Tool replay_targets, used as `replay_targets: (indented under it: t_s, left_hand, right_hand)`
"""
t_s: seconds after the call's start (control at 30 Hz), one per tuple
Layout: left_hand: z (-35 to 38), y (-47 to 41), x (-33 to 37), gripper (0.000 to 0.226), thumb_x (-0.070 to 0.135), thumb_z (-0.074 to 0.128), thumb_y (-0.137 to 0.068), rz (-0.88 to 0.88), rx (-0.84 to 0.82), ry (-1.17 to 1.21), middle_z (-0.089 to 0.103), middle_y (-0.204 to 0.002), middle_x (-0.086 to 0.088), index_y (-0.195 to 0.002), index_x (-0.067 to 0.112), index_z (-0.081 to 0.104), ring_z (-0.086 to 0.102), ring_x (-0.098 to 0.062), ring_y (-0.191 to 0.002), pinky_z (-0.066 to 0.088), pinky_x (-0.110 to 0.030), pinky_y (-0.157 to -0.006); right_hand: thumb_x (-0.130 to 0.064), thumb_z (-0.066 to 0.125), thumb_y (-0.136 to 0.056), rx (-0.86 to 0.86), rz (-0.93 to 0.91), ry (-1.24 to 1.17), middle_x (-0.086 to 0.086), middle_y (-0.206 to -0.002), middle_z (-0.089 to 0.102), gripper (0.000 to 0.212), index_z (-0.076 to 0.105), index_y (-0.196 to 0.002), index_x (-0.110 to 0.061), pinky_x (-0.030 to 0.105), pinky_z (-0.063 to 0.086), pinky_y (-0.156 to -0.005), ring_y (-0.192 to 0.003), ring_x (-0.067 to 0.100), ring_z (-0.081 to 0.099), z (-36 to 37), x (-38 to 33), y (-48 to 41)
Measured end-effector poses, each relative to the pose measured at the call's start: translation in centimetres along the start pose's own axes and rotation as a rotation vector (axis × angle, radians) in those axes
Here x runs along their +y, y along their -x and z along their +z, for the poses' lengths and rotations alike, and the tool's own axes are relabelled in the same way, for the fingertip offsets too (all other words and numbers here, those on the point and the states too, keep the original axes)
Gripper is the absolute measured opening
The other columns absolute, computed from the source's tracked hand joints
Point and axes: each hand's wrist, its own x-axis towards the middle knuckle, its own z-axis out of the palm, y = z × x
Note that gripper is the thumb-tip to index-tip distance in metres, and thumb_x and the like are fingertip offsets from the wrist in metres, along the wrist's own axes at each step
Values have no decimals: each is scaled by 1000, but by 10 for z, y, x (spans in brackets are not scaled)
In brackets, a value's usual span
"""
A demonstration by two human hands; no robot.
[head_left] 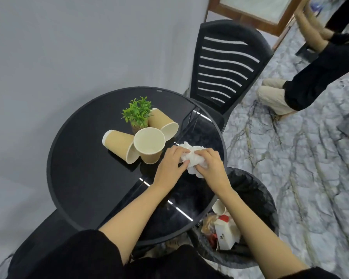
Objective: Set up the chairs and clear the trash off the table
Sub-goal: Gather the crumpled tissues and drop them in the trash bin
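A crumpled white tissue [192,158] lies near the right edge of the round black glass table [85,178]. My left hand [170,165] and my right hand [212,168] both grip it from either side. Three brown paper cups sit mid-table: one upright [149,144], one on its side to the left [119,144], one tipped behind [163,122]. A black slatted chair [226,67] stands at the table's far right side.
A small green potted plant [137,113] stands among the cups. A black mesh trash bin [250,208] with cartons and a cup inside stands right of the table. Another dark seat [38,244] is at lower left. People stand at upper right on the marble floor.
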Motion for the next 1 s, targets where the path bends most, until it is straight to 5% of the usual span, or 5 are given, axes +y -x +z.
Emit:
replay_targets:
  t_s: [0.13, 0.37, 0.63, 0.83, 1.0]
  left_hand:
    - [6, -25, -8, 37, 14, 60, -87, -12, -101, -31, 51, -125, -2, -123, 18, 52, 46, -14, -112, 50, -30, -89]
    - [19, -57, -28, 51, 17, 58, -89, -138, -226, -120, 38, -147, -2, -138, 17, 43, 33, -17, -135, 35, -31, -109]
    - [33, -77, -36, 46, 16, 57, -90, -146, -223, -208, 40, -146, 0, -135, 20, 47, 34, -17, -133, 36, -31, -107]
    - [42, -73, -30, 27, 16, 59, -88, -121, -162, -197, 53, -119, -2, -115, 16, 59, 45, -13, -107, 43, -23, -85]
    - [54, -62, -15, 19, 19, 58, -89, -122, -229, -179, 57, -115, -2, -106, 12, 63, 46, -10, -101, 42, -23, -81]
  right_hand:
    - [-14, 67, -80, -84, -12, 41, 5, -115, 53, 37, 58, -116, -11, 19, 36, -83, -101, 15, 43, -3, 15, -24]
    - [-10, 62, -81, -285, 51, 61, 3, -140, 41, 58, 41, -135, -14, 35, 45, -99, -122, 19, 45, 14, 43, -60]
    - [-29, 56, -85, -357, 55, 169, -2, -121, 56, 42, 49, -125, -23, 33, 49, -87, -108, 21, 51, 25, 56, -90]
    - [-20, 59, -83, -263, 14, 161, 1, -110, 58, 31, 58, -113, -13, 31, 49, -81, -100, 20, 50, 26, 62, -79]
    - [-20, 62, -83, -191, 48, 128, 7, -102, 63, 24, 62, -103, -8, 25, 43, -73, -95, 22, 51, 18, 73, -54]
